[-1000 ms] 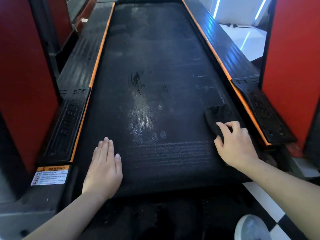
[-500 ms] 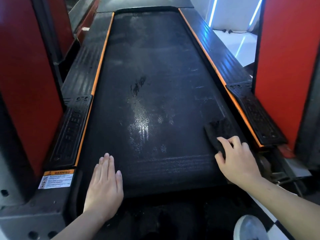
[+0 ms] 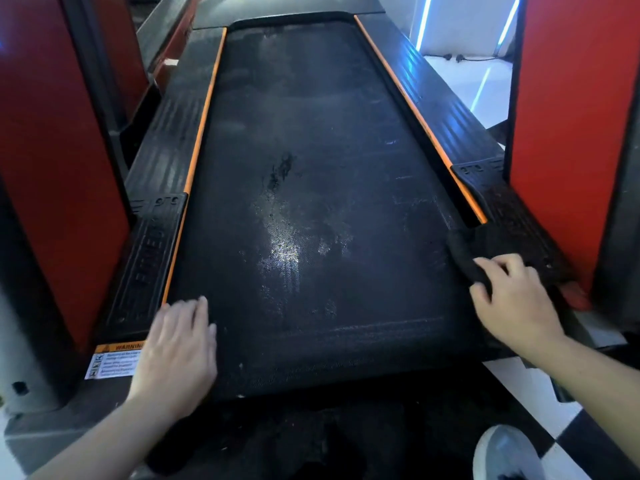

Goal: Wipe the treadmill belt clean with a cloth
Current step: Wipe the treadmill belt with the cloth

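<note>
The black treadmill belt [image 3: 311, 140] runs away from me, with a wet shiny patch [image 3: 284, 251] near its middle and dark smudges above it. My right hand [image 3: 512, 303] grips a black cloth [image 3: 464, 251] at the belt's right edge, where the cloth overlaps the side rail. My left hand [image 3: 180, 344] lies flat with straight fingers on the belt's near left corner, partly over the left rail.
Orange-trimmed black side rails [image 3: 152, 258] flank the belt. Red upright panels [image 3: 52, 150] stand close on both sides. A warning sticker [image 3: 110, 362] sits at the near left. A white shoe [image 3: 502, 452] rests on the checkered floor at the lower right.
The right hand has carried the cloth outward to the belt's right edge. The left hand has slid left toward the rail. The view has shifted back along the belt.
</note>
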`<move>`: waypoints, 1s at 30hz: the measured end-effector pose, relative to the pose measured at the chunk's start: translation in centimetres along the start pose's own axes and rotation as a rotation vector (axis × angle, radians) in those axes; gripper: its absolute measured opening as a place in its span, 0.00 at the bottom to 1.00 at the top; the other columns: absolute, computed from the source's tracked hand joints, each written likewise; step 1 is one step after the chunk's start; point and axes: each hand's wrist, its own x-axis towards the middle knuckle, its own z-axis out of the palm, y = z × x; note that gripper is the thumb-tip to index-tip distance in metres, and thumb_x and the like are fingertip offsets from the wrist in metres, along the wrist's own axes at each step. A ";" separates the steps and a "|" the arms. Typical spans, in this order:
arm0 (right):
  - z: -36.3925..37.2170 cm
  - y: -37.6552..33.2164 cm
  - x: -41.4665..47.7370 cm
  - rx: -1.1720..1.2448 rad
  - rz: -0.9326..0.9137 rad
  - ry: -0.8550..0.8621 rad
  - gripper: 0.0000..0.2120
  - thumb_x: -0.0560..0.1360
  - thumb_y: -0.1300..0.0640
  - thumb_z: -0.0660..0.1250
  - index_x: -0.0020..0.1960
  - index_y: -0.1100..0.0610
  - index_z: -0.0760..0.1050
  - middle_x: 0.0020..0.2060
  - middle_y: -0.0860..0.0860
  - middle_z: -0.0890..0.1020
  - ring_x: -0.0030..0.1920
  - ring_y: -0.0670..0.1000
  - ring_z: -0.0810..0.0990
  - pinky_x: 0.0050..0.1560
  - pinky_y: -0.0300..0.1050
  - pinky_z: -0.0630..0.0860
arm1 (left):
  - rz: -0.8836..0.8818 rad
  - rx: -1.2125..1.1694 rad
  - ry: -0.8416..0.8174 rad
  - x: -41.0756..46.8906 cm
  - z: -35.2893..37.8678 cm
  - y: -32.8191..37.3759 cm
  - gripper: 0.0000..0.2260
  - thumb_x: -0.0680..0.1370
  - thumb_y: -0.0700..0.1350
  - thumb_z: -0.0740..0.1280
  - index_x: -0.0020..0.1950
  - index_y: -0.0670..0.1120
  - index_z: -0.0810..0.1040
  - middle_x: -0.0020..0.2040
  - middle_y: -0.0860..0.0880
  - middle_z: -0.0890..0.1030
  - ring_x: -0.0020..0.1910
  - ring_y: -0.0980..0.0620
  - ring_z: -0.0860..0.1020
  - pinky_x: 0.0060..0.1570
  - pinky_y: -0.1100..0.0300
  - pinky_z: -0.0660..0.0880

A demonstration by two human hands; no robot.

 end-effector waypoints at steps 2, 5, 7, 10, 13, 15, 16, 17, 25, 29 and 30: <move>0.1 0.3 0.7 -0.032 -0.014 -0.051 0.21 0.74 0.60 0.70 0.66 0.60 0.77 0.56 0.58 0.74 0.46 0.65 0.73 0.47 0.61 0.75 | -0.061 0.008 0.011 1.0 0.4 -2.3 0.26 0.80 0.47 0.53 0.70 0.29 0.67 0.65 0.31 0.72 0.67 0.31 0.68 0.71 0.38 0.61; 0.6 0.1 1.1 -0.058 -0.029 -0.077 0.22 0.75 0.59 0.69 0.68 0.61 0.75 0.58 0.58 0.74 0.47 0.64 0.72 0.49 0.61 0.74 | -0.085 -0.015 -0.020 1.0 1.9 -4.7 0.30 0.80 0.51 0.50 0.73 0.30 0.63 0.75 0.33 0.62 0.75 0.33 0.60 0.75 0.43 0.54; 0.9 -0.4 1.2 -0.039 0.005 -0.090 0.22 0.76 0.59 0.68 0.69 0.61 0.75 0.60 0.58 0.73 0.49 0.64 0.71 0.50 0.61 0.74 | -0.086 -0.033 -0.030 0.7 2.8 -5.2 0.31 0.80 0.52 0.48 0.75 0.31 0.61 0.78 0.35 0.58 0.77 0.36 0.55 0.77 0.50 0.45; 1.0 -1.1 1.2 0.000 0.043 -0.123 0.21 0.77 0.59 0.66 0.70 0.60 0.74 0.62 0.57 0.72 0.53 0.64 0.71 0.54 0.60 0.74 | -0.111 -0.060 0.009 0.7 3.2 -5.1 0.30 0.80 0.52 0.48 0.76 0.32 0.60 0.79 0.36 0.56 0.78 0.39 0.53 0.77 0.54 0.41; 1.0 -2.2 1.2 0.032 0.068 -0.118 0.21 0.77 0.59 0.66 0.69 0.61 0.74 0.63 0.58 0.73 0.53 0.65 0.72 0.57 0.59 0.72 | -0.125 -0.096 0.013 0.7 3.1 -5.1 0.30 0.80 0.52 0.47 0.77 0.33 0.59 0.80 0.39 0.55 0.79 0.43 0.52 0.78 0.51 0.45; 1.4 -3.4 1.0 0.045 0.072 -0.107 0.21 0.76 0.58 0.67 0.68 0.63 0.75 0.61 0.60 0.73 0.51 0.67 0.73 0.57 0.60 0.73 | -0.125 -0.107 0.019 0.7 3.2 -5.2 0.30 0.80 0.51 0.47 0.77 0.33 0.58 0.80 0.39 0.55 0.79 0.43 0.52 0.78 0.49 0.48; 1.6 -4.1 0.9 0.054 0.077 -0.107 0.21 0.76 0.58 0.67 0.68 0.63 0.75 0.61 0.60 0.73 0.51 0.67 0.73 0.57 0.60 0.73 | -0.123 -0.105 0.016 0.8 3.2 -5.2 0.30 0.80 0.51 0.47 0.77 0.33 0.58 0.80 0.39 0.55 0.79 0.43 0.52 0.77 0.48 0.48; 1.8 -4.7 0.8 0.061 0.088 -0.115 0.21 0.77 0.57 0.66 0.68 0.63 0.74 0.61 0.60 0.73 0.51 0.66 0.73 0.57 0.60 0.74 | -0.121 -0.104 0.007 0.8 3.2 -5.2 0.30 0.80 0.50 0.47 0.77 0.33 0.58 0.79 0.39 0.55 0.79 0.43 0.52 0.77 0.48 0.49; 1.9 -12.3 -0.2 0.134 0.021 -0.195 0.24 0.79 0.51 0.62 0.72 0.59 0.71 0.64 0.55 0.70 0.58 0.59 0.72 0.58 0.53 0.74 | -0.141 -0.168 0.013 0.9 3.1 -5.1 0.28 0.79 0.47 0.49 0.75 0.31 0.60 0.77 0.35 0.59 0.78 0.40 0.58 0.76 0.45 0.54; 2.6 -18.3 -1.1 0.188 -0.077 -0.251 0.25 0.78 0.50 0.60 0.72 0.59 0.69 0.64 0.56 0.69 0.57 0.59 0.72 0.61 0.53 0.72 | -0.173 -0.222 0.044 0.7 3.2 -5.2 0.28 0.80 0.48 0.47 0.75 0.32 0.60 0.78 0.36 0.59 0.78 0.42 0.56 0.77 0.49 0.50; 2.9 -20.0 -1.3 0.204 -0.105 -0.266 0.24 0.78 0.49 0.60 0.71 0.59 0.69 0.64 0.56 0.69 0.56 0.59 0.72 0.61 0.53 0.72 | -0.194 -0.238 0.051 0.7 3.1 -5.2 0.28 0.80 0.47 0.47 0.76 0.32 0.60 0.78 0.37 0.58 0.78 0.43 0.56 0.77 0.49 0.50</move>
